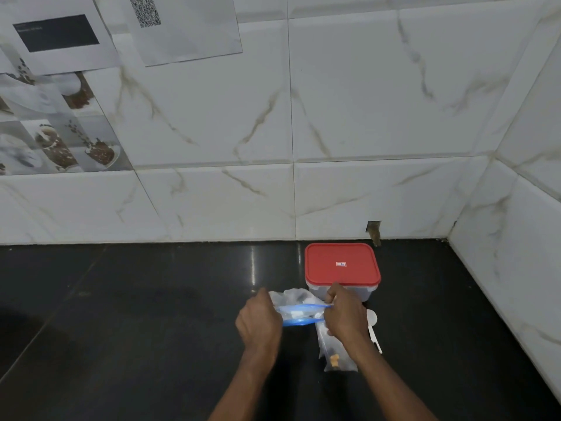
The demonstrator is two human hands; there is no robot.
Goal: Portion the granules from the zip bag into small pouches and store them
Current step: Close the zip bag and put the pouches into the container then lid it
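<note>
A person's left hand and right hand grip opposite ends of a clear plastic zip bag with a blue seal, fingers curled onto it, above the glossy black counter near its back edge. A red-lidded clear plastic box stands just behind. Small clear pouches and a white plastic spoon lie by the right wrist.

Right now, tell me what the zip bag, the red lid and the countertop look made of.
Zip bag: thin clear plastic film, crinkled, with blue zip strip. Red lid: likely moulded plastic, smooth and matte. Countertop: dark polished stone or tile, judging by its glare.
</note>
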